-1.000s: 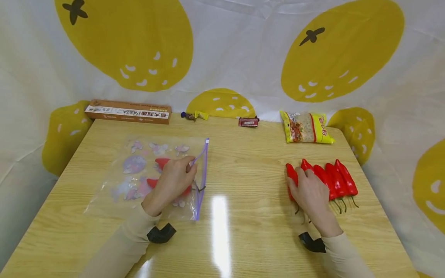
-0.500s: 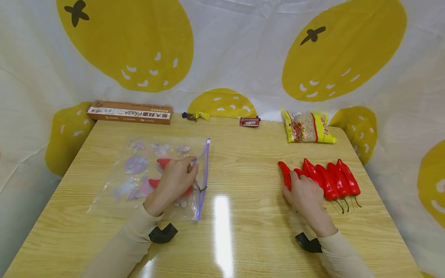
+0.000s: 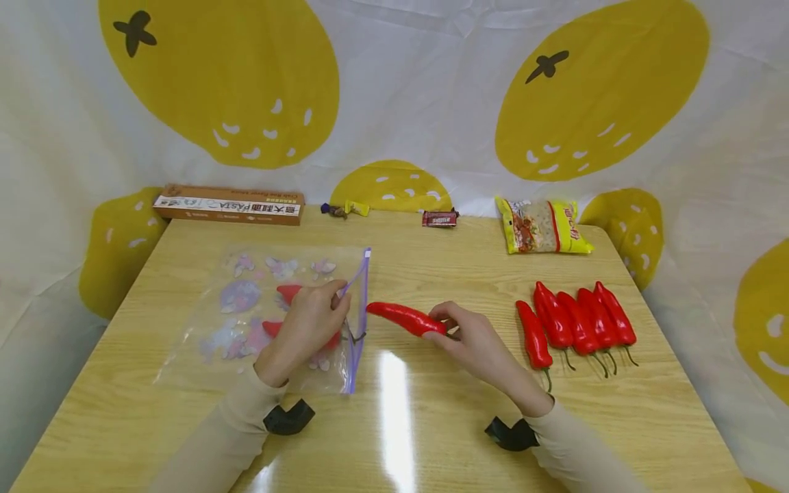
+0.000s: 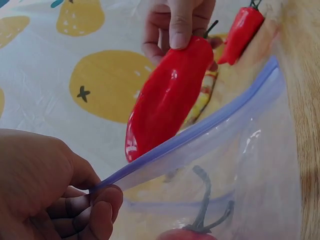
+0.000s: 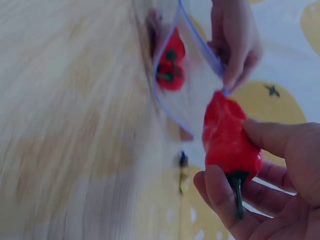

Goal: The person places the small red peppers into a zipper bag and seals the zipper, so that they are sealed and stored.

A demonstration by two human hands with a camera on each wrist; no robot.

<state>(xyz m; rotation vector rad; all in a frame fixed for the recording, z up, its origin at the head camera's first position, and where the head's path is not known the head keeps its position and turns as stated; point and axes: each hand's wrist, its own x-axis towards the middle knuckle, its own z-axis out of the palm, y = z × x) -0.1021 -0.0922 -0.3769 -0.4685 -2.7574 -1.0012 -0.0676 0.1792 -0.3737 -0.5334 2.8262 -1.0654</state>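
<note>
My left hand pinches the purple-zip edge of a clear plastic zip bag, holding its mouth apart. In the right wrist view, two red peppers lie inside the bag, stems toward the opening. My right hand grips another red pepper by its stem end, thumb and fingers around it. The held pepper's tip points left and is close to the bag's mouth; in the left wrist view the pepper appears just beyond the zip edge. Several more red peppers lie in a row on the right.
Along the back of the wooden table lie a pasta box, small wrapped candies, a dark red packet and a yellow food bag. A lemon-print cloth hangs behind and at the sides.
My right hand has taken the leftmost pepper from the row and carried it left toward the bag, its tip swinging to point left. My left hand stays at the bag's edge.
</note>
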